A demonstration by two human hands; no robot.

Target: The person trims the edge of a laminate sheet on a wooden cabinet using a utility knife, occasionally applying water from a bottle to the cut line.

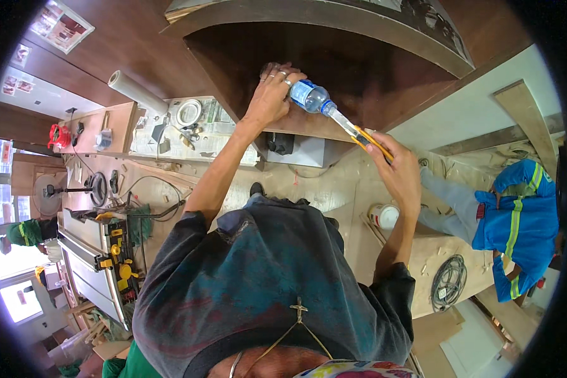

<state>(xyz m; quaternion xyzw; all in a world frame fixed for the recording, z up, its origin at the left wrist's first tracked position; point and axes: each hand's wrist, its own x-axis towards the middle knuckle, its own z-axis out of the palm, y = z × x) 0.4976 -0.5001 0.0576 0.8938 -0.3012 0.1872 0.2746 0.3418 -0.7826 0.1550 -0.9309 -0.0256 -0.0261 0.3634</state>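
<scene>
At the upper centre of the frame, the person's left hand (274, 94) is wrapped around the base end of a clear plastic bottle (309, 96), tilted with its blue-ringed neck toward the lower right. The right hand (394, 165) grasps a yellow-handled cutter (373, 145), whose pale, blade-like strip (343, 122) meets the neck; whether it touches or enters is unclear. If that strip is a blade, a slip off the smooth plastic could nick the left hand, and sideways prying could snap it. Squeezing the thin-walled bottle could push out any contents.
</scene>
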